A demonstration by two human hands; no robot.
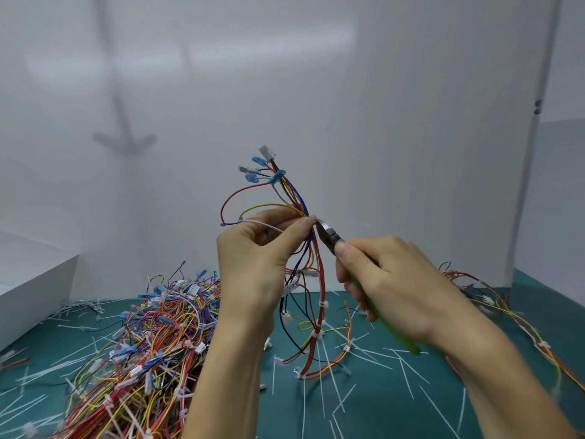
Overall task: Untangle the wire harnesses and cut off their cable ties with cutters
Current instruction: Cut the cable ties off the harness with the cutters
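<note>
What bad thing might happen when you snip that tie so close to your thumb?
1. The cutters, gripped by the right hand, have their tip right beside the thumb of the left hand, which pinches the harness at the cable tie; a slip could nick the skin.
2. The cable tie hugs the coloured wires tightly, so the blades might bite a wire too.

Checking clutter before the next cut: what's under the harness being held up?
Green mat strewn with cut cable ties; the harness hangs down to it. The left forearm hides the mat between it and the wire pile.
</note>
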